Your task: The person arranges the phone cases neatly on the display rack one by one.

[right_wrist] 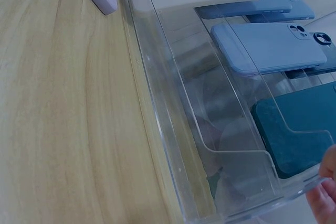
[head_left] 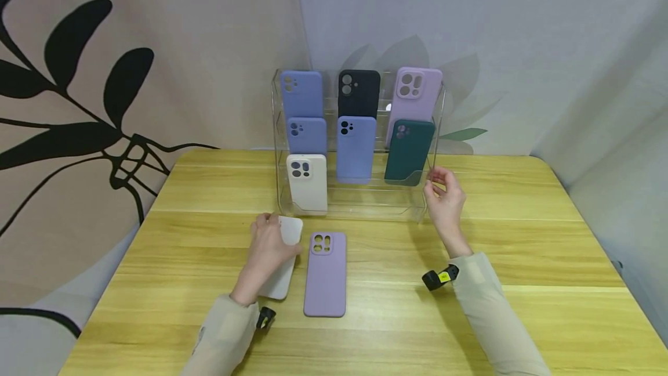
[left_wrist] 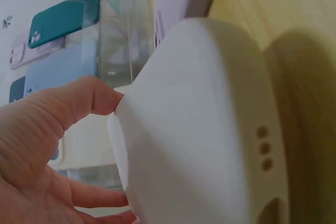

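My left hand (head_left: 268, 251) grips a white phone case (left_wrist: 194, 124) by its upper end, thumb and fingers at its edges. That case is just above the table, left of a lilac phone case (head_left: 326, 280) that lies flat. Behind them stands a clear tiered display stand (head_left: 360, 206) with phone cases in rows. My right hand (head_left: 446, 196) pinches the stand's right side wall near the front; only its fingertips show in the right wrist view. Nearest to it is a dark green phone case (head_left: 409, 152). A white phone case (head_left: 308, 190) leans in the front tier at the left.
The stand also bears a light blue case (head_left: 356, 152) and a smaller blue one (head_left: 308, 135) mid-tier. Blue (head_left: 302, 94), black (head_left: 359, 91) and lilac (head_left: 423, 94) cases fill the top. The wooden table (head_left: 532, 260) meets a patterned curtain (head_left: 219, 45) behind.
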A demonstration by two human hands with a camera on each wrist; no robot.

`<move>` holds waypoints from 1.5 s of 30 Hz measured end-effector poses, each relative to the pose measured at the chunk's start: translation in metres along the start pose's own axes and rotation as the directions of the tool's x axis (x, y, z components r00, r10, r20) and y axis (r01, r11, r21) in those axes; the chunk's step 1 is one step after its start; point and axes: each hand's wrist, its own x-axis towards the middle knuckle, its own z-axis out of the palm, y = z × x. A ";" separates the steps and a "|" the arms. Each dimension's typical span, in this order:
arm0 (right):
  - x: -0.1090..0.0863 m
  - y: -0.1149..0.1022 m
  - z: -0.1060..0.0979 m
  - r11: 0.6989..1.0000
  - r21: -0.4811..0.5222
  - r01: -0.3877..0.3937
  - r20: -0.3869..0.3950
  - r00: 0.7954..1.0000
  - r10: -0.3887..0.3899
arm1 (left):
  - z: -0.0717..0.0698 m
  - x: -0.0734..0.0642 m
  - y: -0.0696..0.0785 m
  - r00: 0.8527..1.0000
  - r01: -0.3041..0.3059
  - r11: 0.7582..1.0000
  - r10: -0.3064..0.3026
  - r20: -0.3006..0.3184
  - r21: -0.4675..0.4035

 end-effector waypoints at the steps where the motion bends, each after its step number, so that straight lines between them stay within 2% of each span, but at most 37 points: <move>1: 0.000 0.002 0.001 1.000 -0.001 0.001 -0.002 1.000 -0.001 | 0.000 0.000 0.002 1.000 -0.003 1.000 0.003 -0.002 -0.006; 8: 0.000 0.041 0.006 1.000 -0.003 -0.018 -0.002 1.000 0.018 | -0.002 -0.001 0.011 0.999 -0.037 0.999 0.036 -0.028 -0.035; 21: -0.001 0.042 0.005 1.000 0.020 -0.019 0.008 1.000 0.019 | -0.004 -0.001 0.031 0.996 -0.081 0.994 0.079 -0.033 -0.078; 26: 0.000 0.043 0.005 1.000 0.025 -0.012 0.006 1.000 0.012 | -0.003 0.001 0.040 0.990 -0.132 0.988 0.128 -0.053 -0.083; 31: 0.000 0.043 0.004 1.000 0.026 -0.015 0.008 1.000 0.015 | -0.002 0.000 0.052 0.974 -0.212 0.970 0.200 -0.106 -0.119; 37: 0.000 0.039 0.004 1.000 0.016 -0.022 0.007 1.000 0.021 | 0.001 0.002 0.070 0.946 -0.305 0.930 0.271 -0.178 -0.206; 42: 0.001 0.018 0.003 1.000 0.021 -0.009 0.010 1.000 0.009 | 0.000 0.009 0.088 0.921 -0.355 0.905 0.296 -0.254 -0.233; 45: 0.001 0.005 0.001 1.000 0.015 -0.015 0.011 1.000 0.015 | 0.000 0.014 0.100 0.897 -0.397 0.884 0.316 -0.308 -0.247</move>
